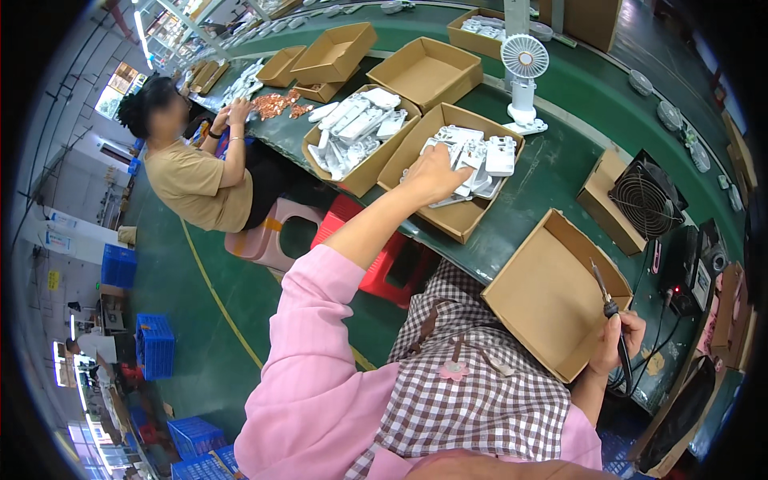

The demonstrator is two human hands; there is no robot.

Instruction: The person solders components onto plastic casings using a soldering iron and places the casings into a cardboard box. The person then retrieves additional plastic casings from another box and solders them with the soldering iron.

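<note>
White plastic is noted for the moulded parts (501, 156), which are heaped in a cardboard box (458, 227) beyond and to the left of the shallow tray (538, 298), taken here as the reference point. The left hand (434, 178) is placed upon this heap, thumb held apart from the fingers; whether any part is gripped cannot be told. By the tray's right-hand side, a soldering iron (612, 309) is held in the right hand (622, 338), its handle enclosed by the fingers and its metal tip directed upward and away. To the tray's right, a black control unit (686, 280) with a red light is observed. Beyond the tray's right far side, a black fan (646, 196) is stood.

The parts are judged light, stiff and rather slippery, best taken by their edges, one at a time. The iron is judged light but encumbered by its cord; it should be held by the handle only, since the shaft may be hot.
</note>
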